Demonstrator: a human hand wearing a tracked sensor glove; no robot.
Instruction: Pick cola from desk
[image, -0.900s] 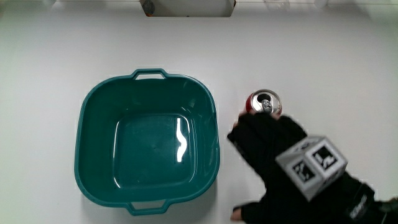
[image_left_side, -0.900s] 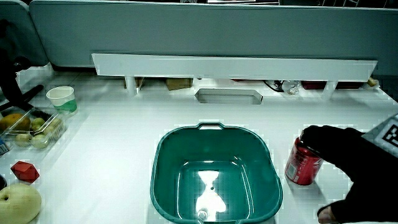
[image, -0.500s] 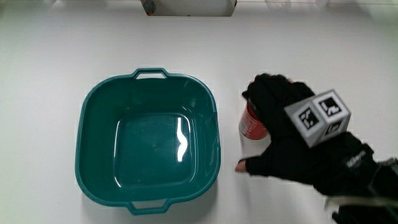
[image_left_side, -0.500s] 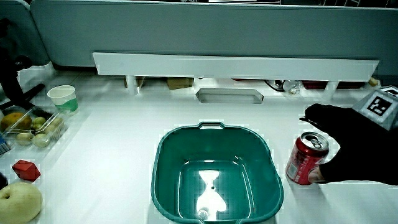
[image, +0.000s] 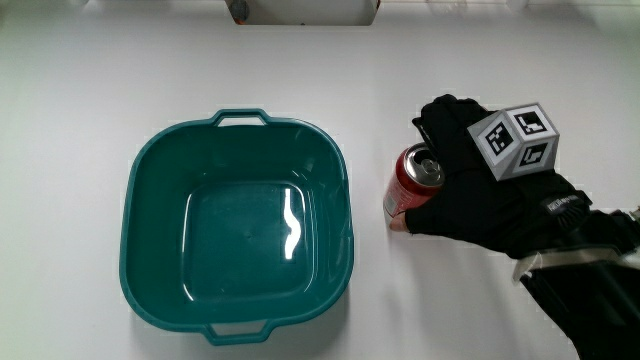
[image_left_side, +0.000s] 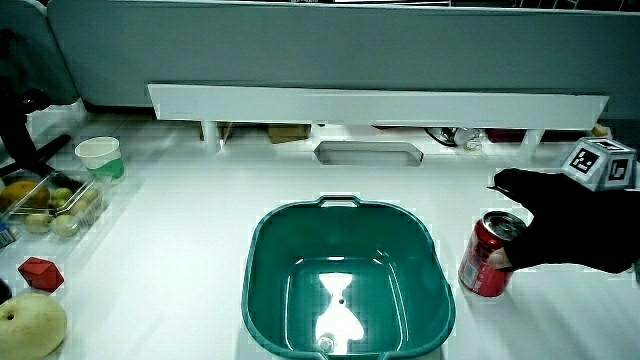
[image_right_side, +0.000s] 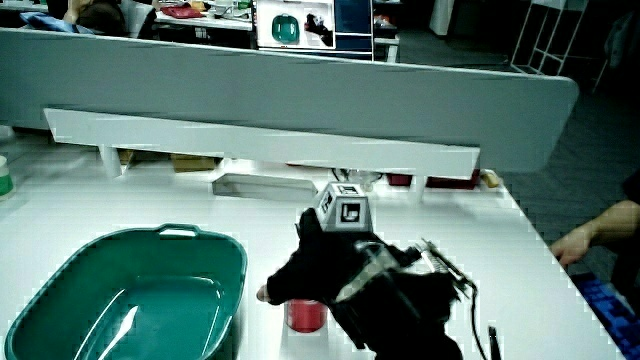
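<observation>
**Hand closing in on the cola, not lifting yet**

White desk is carrying everything here, with a low grey partition sitting along its far edge. Biggest thing on it is the teal basin, sitting empty out in the open middle of the desk. Over by the desk's edge in a side view there's a tray of fruit and a small paper cup.

What's been changing: about a second ago the hand was lying flat and nearer the person than the cola can; now it's sitting beside the can, fingers reaching over the rim and thumb pressing on the side. So the grip looks like it's forming, which is most of the job.

The can is standing just beside the basin, slightly tilted, apparently not lifted yet. The forearm is coming in low from the person's side, with the patterned cube facing up.
</observation>
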